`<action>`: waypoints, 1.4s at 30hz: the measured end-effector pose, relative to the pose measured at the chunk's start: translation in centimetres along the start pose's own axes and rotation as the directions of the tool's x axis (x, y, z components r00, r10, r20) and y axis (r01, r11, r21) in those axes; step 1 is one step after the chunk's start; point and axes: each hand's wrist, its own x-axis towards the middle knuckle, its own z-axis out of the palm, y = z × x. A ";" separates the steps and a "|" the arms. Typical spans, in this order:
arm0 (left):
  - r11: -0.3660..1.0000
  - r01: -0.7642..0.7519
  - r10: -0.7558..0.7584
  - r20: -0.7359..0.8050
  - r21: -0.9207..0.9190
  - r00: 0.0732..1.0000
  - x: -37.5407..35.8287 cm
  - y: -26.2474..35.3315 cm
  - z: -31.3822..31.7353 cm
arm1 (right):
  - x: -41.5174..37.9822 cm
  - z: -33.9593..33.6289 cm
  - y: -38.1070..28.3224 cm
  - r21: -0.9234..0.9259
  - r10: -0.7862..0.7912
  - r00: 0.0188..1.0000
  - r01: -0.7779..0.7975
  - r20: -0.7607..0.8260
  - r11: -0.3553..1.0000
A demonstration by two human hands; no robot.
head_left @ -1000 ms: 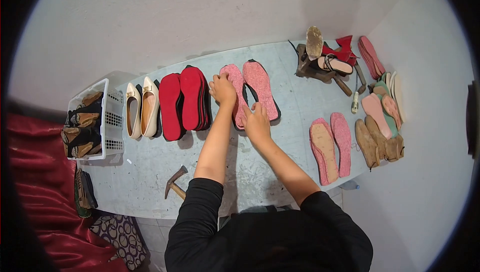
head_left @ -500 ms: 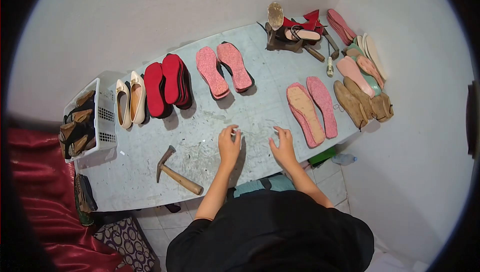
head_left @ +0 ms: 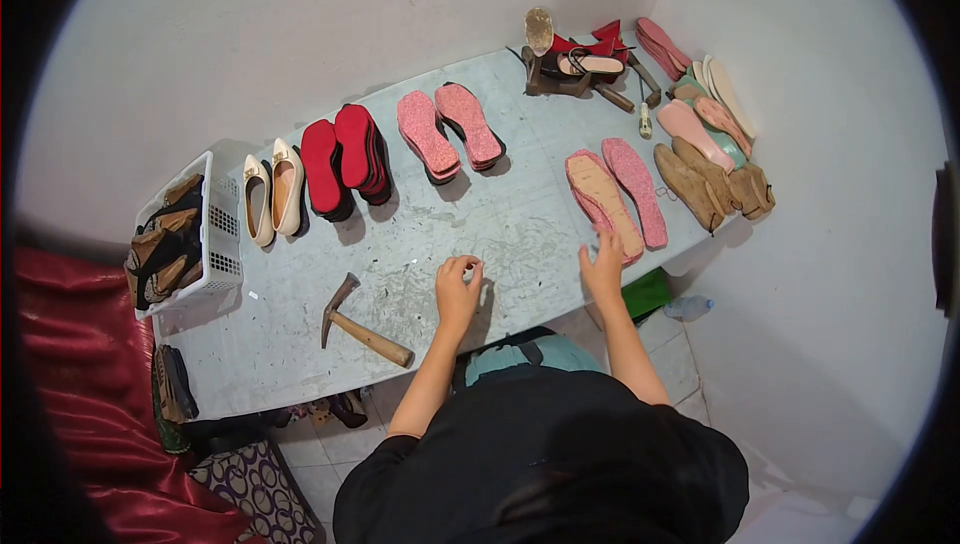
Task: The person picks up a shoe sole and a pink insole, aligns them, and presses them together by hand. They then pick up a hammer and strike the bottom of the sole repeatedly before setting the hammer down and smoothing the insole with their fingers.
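My left hand hovers over the middle of the table's near side. Its fingers are loosely curled, and I see nothing held in them. Farther right, my right hand has its fingers apart, its fingertips beside the near end of a stack of insoles with a beige one on top; contact is not clear. Next to that stack lies a speckled pink insole. A hammer with a wooden handle rests left of my left hand.
Along the back stand a white basket of shoes, cream flats, red-topped stacks and pink-topped stacks. At the far right are tools, a screwdriver, more insoles and brown shoe lasts. The near table edge borders my body.
My right hand has moved right, to the near end of the beige-topped stack. My left hand stays nearly in place, and the camera view has shifted slightly.
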 end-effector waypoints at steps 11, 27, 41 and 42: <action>0.994 0.094 -0.093 -0.025 0.049 0.995 -3.2 -0.2 -2.2 | 5.5 -1.2 6.1 -0.385 0.311 0.949 -0.268 0.055 0.883; 0.958 0.263 -0.282 -0.218 -0.111 0.934 -6.7 3.8 3.9 | 9.0 -0.9 -1.9 0.547 0.045 0.688 -0.614 0.725 0.569; 0.811 0.546 -0.513 -0.706 -0.212 0.488 -20.3 -2.5 -7.5 | -6.0 10.0 -20.0 0.234 -0.338 0.021 -0.761 0.941 0.605; 0.801 0.552 -0.524 -0.719 -0.232 0.458 -21.2 -3.0 -8.8 | -7.4 10.4 -21.5 0.209 -0.339 -0.015 -0.762 0.941 0.614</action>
